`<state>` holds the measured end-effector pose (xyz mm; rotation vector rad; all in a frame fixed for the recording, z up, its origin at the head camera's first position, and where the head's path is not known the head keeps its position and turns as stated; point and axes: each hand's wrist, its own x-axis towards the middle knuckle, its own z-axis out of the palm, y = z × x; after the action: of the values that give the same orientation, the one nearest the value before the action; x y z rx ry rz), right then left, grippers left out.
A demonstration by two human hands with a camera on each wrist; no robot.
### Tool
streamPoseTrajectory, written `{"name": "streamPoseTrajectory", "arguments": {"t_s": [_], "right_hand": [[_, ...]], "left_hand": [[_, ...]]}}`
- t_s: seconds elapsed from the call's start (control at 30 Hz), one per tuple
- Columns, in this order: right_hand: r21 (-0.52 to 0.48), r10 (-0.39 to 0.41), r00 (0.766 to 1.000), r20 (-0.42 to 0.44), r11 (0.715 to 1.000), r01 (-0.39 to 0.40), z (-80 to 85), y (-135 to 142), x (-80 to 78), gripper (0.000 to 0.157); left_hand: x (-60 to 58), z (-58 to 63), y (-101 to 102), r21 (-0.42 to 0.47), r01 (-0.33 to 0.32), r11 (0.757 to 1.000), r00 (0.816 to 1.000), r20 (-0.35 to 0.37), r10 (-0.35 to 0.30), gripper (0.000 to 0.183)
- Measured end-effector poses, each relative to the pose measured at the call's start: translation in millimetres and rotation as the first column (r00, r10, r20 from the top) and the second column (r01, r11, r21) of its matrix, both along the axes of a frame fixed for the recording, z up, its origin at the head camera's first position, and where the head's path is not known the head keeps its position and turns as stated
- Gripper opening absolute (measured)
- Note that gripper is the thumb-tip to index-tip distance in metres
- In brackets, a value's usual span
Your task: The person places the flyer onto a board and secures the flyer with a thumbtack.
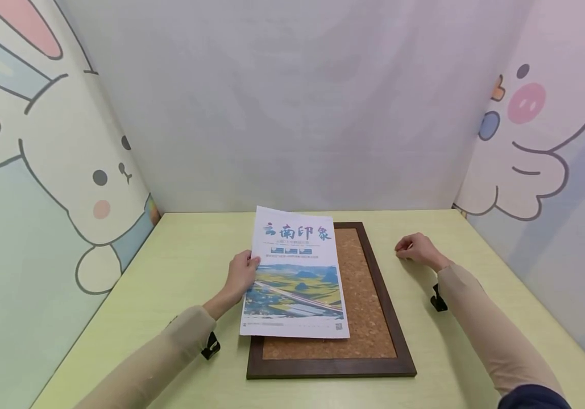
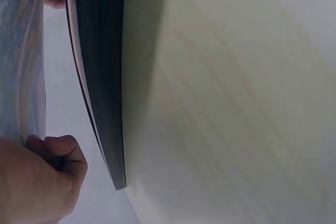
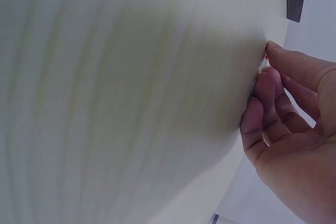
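My left hand (image 1: 241, 276) grips the left edge of a printed poster (image 1: 294, 289), a white sheet with large Chinese characters and a colourful landscape. The sheet is held over a cork board (image 1: 366, 301) with a dark brown frame, covering much of its left side. In the left wrist view, the curled fingers of that hand (image 2: 44, 182) are beside the frame's dark edge (image 2: 100, 77). To the right of the board, my right hand (image 1: 419, 251) has its fingertips down at the tabletop. A tiny red thing (image 3: 267, 54) shows between thumb and fingers, mostly hidden; its kind is unclear.
The board lies on a pale yellow-green wood-grain table (image 1: 195, 255). A plain light curtain (image 1: 297, 113) stands behind it. Cartoon-printed panels, a rabbit (image 1: 67, 170) at left and a white character (image 1: 543, 130) at right, flank the table.
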<state>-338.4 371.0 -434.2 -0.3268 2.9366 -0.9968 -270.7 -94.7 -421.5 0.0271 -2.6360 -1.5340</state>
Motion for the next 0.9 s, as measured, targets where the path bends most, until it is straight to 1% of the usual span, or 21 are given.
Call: {"name": "streamPoseTrajectory", "arguments": {"t_s": [0.07,0.1,0.2,0.27,0.33,0.43,0.53,0.67,0.9], "right_hand": [[-0.034,0.023,1.0,-0.009,0.999,-0.024,-0.5,2.1,0.5,0.016],[-0.055,0.048,0.998,-0.027,0.997,-0.05,-1.0,3.4,0.8,0.015],[-0.074,0.079,0.996,-0.038,0.994,-0.082,-1.8,6.0,0.5,0.016],[-0.055,0.06,0.998,-0.029,0.997,-0.062,-2.7,5.7,-0.7,0.016],[-0.016,0.02,1.0,-0.007,1.0,-0.02,-3.3,4.4,-2.2,0.016],[0.033,-0.018,1.0,0.008,0.999,0.018,-3.2,1.3,-3.7,0.017],[0.041,-0.026,0.999,0.02,0.999,0.025,-1.7,-1.0,-3.2,0.019],[0.028,-0.028,0.999,0.033,0.999,0.027,-0.7,-2.7,-2.1,0.021],[0.035,-0.029,0.999,0.045,0.999,0.028,-0.2,-2.8,-1.2,0.023]], "left_hand": [[0.1,-1.6,5.2,0.004,0.001,1.0,1.0,-0.001,-0.001,0.025],[0.3,-2.3,7.7,0.008,0.003,1.0,1.0,-0.001,-0.003,0.025],[0.7,-4.2,14.7,0.011,0.009,1.0,1.0,0.003,-0.009,0.025],[1.5,-4.4,19.7,0.015,0.017,1.0,1.0,0.009,-0.018,0.026],[2.2,-5.1,24.3,0.017,0.028,0.999,0.999,0.016,-0.029,0.026],[2.6,-7.1,30.7,0.019,0.048,0.999,0.999,0.024,-0.048,0.025],[3.6,-9.3,35.4,0.009,0.072,0.997,0.997,0.027,-0.072,0.025],[6.4,-11.6,38.7,-0.005,0.096,0.995,0.995,0.028,-0.095,0.025],[7.0,-15.4,43.7,-0.014,0.113,0.993,0.994,0.013,-0.113,0.026]]}}
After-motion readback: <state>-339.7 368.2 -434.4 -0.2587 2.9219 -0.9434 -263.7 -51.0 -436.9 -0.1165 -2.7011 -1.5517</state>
